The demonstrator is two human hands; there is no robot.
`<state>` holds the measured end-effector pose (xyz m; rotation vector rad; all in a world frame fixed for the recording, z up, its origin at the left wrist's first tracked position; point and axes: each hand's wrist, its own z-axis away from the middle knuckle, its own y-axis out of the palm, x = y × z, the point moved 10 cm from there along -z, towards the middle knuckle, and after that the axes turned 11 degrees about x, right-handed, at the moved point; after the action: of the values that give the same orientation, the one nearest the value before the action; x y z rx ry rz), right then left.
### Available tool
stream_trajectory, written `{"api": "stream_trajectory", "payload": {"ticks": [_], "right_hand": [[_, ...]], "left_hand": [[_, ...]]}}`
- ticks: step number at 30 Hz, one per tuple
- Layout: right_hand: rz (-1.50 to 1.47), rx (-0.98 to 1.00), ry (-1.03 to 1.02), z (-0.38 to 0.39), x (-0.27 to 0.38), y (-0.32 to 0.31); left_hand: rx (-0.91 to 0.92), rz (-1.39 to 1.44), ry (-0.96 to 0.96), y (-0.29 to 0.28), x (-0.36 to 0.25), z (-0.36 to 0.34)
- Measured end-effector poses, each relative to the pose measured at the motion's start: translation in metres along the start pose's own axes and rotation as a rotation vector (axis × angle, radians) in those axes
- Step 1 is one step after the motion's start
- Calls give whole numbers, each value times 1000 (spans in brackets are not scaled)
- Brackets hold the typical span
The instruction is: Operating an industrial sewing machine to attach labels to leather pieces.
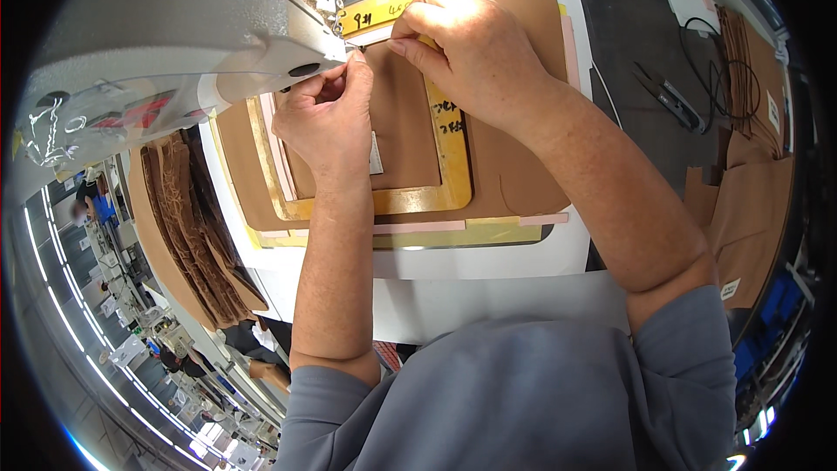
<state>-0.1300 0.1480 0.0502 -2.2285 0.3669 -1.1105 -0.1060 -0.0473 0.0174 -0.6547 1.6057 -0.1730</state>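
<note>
My left hand (329, 118) is closed in a pinch just beneath the sewing machine's needle area (336, 26). Close by, my right hand (479, 48) also pinches, thumb against forefinger. Whatever lies between the fingertips is too small to make out. Under both hands lies a brown fabric panel (405, 126), inside a yellow rectangular frame (452, 157) with handwritten marks. A small white label (376, 155) shows on the panel beside my left wrist. The machine's grey-white arm (192, 26) reaches in from the left.
Stacked brown fabric pieces (179, 227) lie on the left. More brown pieces (745, 214) hang at the right edge. On the dark surface to the right is a black-handled tool (670, 98) beside a black cable (719, 70). Other people work far off at left.
</note>
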Motion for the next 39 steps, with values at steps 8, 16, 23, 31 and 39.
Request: {"api": "stream_trajectory", "payload": {"ticks": [8, 16, 23, 31, 39], "right_hand": [[-13, 15, 18, 0, 0, 0], [5, 7, 20, 0, -3, 2], [10, 11, 5, 0, 0, 0], [10, 14, 9, 0, -1, 1], [13, 7, 3, 0, 0, 1]], "left_hand": [[0, -9, -10, 0, 1, 0], [-5, 29, -28, 1, -1, 2], [-9, 36, -4, 0, 1, 0], [-2, 0, -39, 0, 1, -1], [1, 2, -27, 1, 2, -2]]}}
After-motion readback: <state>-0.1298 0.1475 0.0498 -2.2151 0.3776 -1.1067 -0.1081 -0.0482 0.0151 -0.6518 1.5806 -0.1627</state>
